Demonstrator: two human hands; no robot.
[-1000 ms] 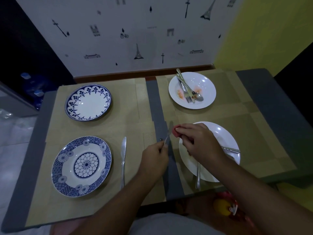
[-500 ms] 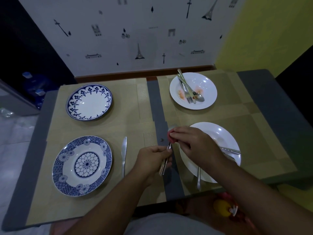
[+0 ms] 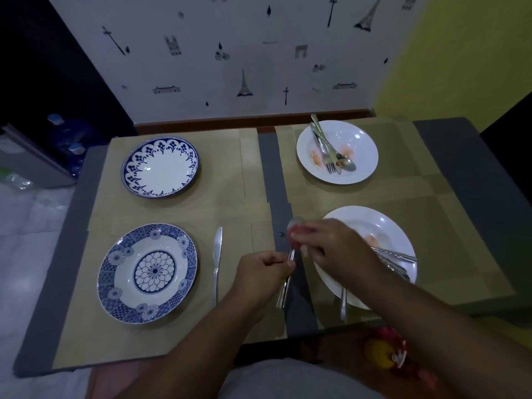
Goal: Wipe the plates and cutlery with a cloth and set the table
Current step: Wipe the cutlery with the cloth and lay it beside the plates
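i see my left hand (image 3: 264, 273) gripping a spoon (image 3: 283, 293) by its handle above the grey strip (image 3: 272, 174), while my right hand (image 3: 334, 246) pinches a red cloth (image 3: 296, 235) around its neck, just beside the near white plate (image 3: 385, 228).

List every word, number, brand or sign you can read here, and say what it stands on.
No text here can be read.
Wallpaper: only drawings of towers, arches and bicycles.
Faint mark on the wallpaper: perhaps small print, too blurred to read.
Far blue plate and near blue plate: ornament only, no lettering.
Blue-capped bottles: too dark to show any label.
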